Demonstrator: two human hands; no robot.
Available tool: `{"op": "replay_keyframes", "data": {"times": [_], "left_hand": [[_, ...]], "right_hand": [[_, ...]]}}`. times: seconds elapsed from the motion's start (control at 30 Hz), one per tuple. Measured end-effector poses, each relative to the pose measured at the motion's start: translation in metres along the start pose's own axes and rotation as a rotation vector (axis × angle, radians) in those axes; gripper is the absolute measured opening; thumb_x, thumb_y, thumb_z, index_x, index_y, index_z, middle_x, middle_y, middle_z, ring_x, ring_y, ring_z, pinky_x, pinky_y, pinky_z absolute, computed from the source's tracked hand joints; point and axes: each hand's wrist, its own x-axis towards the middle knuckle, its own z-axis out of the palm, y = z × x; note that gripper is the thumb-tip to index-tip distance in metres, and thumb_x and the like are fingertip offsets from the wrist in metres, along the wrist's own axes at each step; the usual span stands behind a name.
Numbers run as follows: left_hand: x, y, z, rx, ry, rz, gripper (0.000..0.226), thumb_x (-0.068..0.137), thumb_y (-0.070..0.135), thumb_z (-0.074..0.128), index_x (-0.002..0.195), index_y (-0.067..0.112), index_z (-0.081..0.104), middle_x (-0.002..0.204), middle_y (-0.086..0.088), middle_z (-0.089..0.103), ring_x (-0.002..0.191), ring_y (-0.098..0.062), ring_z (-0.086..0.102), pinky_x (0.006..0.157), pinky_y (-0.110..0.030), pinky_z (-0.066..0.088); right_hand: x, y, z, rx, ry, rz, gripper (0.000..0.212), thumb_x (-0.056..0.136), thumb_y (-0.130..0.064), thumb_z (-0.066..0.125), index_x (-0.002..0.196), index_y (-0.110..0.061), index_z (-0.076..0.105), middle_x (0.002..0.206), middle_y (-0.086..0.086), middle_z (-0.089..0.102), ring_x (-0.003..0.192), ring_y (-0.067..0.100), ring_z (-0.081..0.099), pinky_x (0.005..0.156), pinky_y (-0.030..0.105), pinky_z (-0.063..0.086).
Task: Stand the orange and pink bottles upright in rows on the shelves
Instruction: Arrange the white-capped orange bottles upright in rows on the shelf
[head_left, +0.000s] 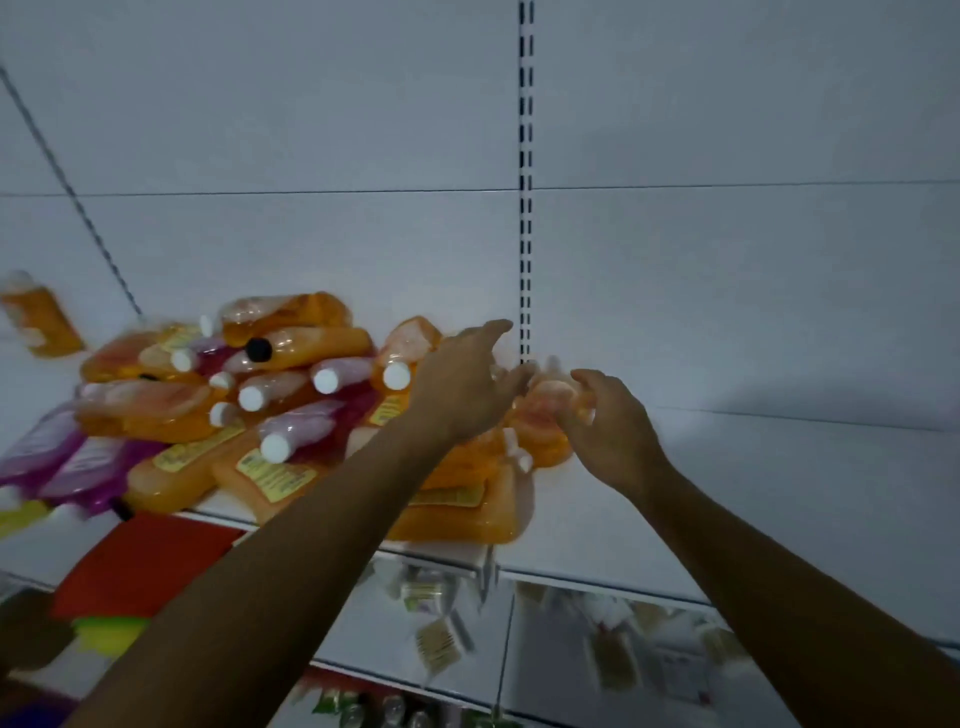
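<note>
Your right hand (605, 415) curled its fingers round a translucent orange plastic bottle (551, 402) on the white shelf (675, 519), beside the heaped bottles (249, 395); your left hand (462, 384) touched it, fingers loosely spread.

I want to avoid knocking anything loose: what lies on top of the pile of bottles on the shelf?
Topping the pile on the shelf: an orange bottle, lying flat, over pink bottles with white caps. What lies deeper is covered.
</note>
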Motion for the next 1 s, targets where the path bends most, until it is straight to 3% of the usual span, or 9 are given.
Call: {"op": "replay_keyframes", "data": {"times": [0.33, 0.47, 0.57, 0.67, 0.8, 0.93, 1.0], "left_hand": [[-0.041, -0.081, -0.05, 0.091, 0.141, -0.253, 0.055, 0.092, 0.048, 0.056, 0.139, 0.023, 0.046, 0.134, -0.001, 0.057, 0.121, -0.022, 0.053, 0.093, -0.039, 0.049], [-0.053, -0.103, -0.069, 0.17, 0.182, -0.365, 0.059, 0.091, 0.044, 0.058, 0.143, 0.022, 0.041, 0.14, -0.003, 0.052, 0.127, -0.024, 0.049, 0.098, -0.041, 0.046], [-0.06, -0.121, -0.081, 0.191, 0.189, -0.403, 0.061, 0.091, 0.043, 0.058, 0.144, 0.02, 0.04, 0.142, -0.004, 0.05, 0.128, -0.024, 0.048, 0.098, -0.043, 0.046], [-0.06, -0.144, -0.091, 0.176, 0.21, -0.405, 0.06, 0.09, 0.041, 0.06, 0.142, 0.019, 0.041, 0.14, -0.003, 0.051, 0.127, -0.022, 0.049, 0.099, -0.042, 0.045], [-0.05, -0.172, -0.098, 0.144, 0.234, -0.408, 0.055, 0.089, 0.036, 0.062, 0.139, 0.018, 0.045, 0.136, -0.004, 0.053, 0.121, -0.021, 0.051, 0.091, -0.03, 0.041], [-0.028, -0.188, -0.099, 0.132, 0.268, -0.332, 0.054, 0.09, 0.034, 0.061, 0.139, 0.016, 0.047, 0.137, -0.006, 0.054, 0.124, -0.021, 0.05, 0.097, -0.034, 0.042], [-0.016, -0.189, -0.093, 0.104, 0.246, -0.259, 0.054, 0.089, 0.034, 0.061, 0.138, 0.017, 0.047, 0.138, -0.005, 0.054, 0.124, -0.022, 0.05, 0.1, -0.038, 0.044]], "right_hand": [[0.037, -0.075, 0.061, -0.025, -0.144, -0.191, 0.053, 0.092, -0.046, 0.055, 0.139, -0.025, 0.043, 0.137, 0.002, 0.05, 0.119, 0.024, 0.052, 0.095, 0.045, 0.049], [0.052, -0.093, 0.076, -0.022, -0.169, -0.274, 0.056, 0.089, -0.049, 0.057, 0.139, -0.029, 0.042, 0.133, 0.004, 0.053, 0.118, 0.028, 0.052, 0.094, 0.051, 0.048], [0.06, -0.104, 0.087, -0.013, -0.198, -0.316, 0.056, 0.09, -0.048, 0.057, 0.139, -0.027, 0.041, 0.136, 0.003, 0.051, 0.121, 0.026, 0.051, 0.095, 0.04, 0.044], [0.065, -0.115, 0.094, -0.056, -0.183, -0.333, 0.05, 0.092, -0.042, 0.057, 0.138, -0.026, 0.044, 0.138, 0.002, 0.047, 0.121, 0.024, 0.049, 0.082, 0.029, 0.035], [0.074, -0.126, 0.103, -0.155, -0.189, -0.364, 0.061, 0.087, -0.051, 0.06, 0.14, -0.029, 0.04, 0.147, 0.001, 0.036, 0.128, 0.026, 0.042, 0.091, 0.038, 0.04], [0.085, -0.128, 0.114, -0.233, -0.381, -0.39, 0.09, 0.07, -0.061, 0.072, 0.145, -0.038, 0.028, 0.154, -0.004, 0.018, 0.135, 0.028, 0.037, 0.102, 0.045, 0.041], [0.088, -0.127, 0.117, -0.293, -0.439, -0.405, 0.092, 0.065, -0.05, 0.08, 0.142, -0.041, 0.029, 0.152, -0.008, 0.015, 0.129, 0.028, 0.043, 0.097, 0.046, 0.047]]}}
